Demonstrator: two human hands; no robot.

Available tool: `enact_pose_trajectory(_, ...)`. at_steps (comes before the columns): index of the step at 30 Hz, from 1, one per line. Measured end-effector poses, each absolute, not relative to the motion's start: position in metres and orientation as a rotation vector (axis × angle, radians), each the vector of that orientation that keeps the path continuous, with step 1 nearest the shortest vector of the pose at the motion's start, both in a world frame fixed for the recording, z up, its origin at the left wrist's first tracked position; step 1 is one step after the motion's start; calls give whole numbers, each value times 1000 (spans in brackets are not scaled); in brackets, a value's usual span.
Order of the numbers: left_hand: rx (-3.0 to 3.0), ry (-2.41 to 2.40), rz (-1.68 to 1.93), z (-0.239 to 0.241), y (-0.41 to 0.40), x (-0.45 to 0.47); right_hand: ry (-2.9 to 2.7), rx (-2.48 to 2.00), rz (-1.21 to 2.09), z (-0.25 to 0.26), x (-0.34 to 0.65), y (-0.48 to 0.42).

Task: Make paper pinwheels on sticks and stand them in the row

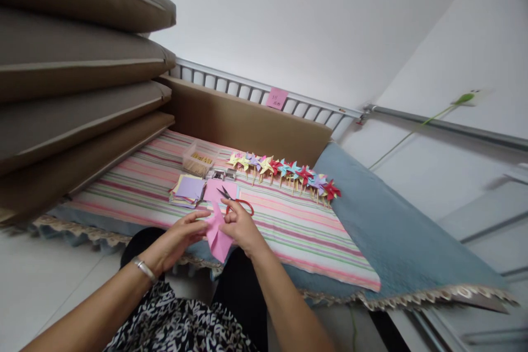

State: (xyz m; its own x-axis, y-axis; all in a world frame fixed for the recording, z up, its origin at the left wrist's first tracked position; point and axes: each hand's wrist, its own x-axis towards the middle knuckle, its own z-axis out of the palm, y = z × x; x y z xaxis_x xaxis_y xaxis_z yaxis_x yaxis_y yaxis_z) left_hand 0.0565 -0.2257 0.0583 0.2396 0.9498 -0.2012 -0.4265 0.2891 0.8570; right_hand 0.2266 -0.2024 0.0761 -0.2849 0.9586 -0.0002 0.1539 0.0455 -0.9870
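Note:
A pink paper square [219,237], cut and partly folded, is held up between my two hands over the near edge of the cloth. My left hand [179,239] pinches its left side. My right hand [243,228] grips its right side with the thumb in front. Scissors [240,204] with red handles show right behind my right fingers, blades pointing up and left. Whether they hang from those fingers or lie on the cloth, I cannot tell. Just beyond are a pink paper stack [215,190] and a pile of coloured paper squares [190,188].
A row of finished paper pinwheels [284,171] on sticks lies at the back right. Behind the paper stand a clear plastic box [198,159] of small sticks and some small containers [223,175]. Striped cloth [297,231] covers the bed. Stacked brown cushions [82,60] rise at left.

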Motion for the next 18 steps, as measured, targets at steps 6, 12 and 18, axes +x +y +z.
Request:
enact_pose_trajectory(6,699,653,1069,48,-231,68,-1368,-1105,1245,72,217,-206)
enact_pose_trajectory(12,417,610,1212,40,-226,70,-1290,-1113,1175,75,210,-210)
enact_pose_trajectory(18,538,623,1250,39,-229,73,-1302,-1113,1157,71,203,-209)
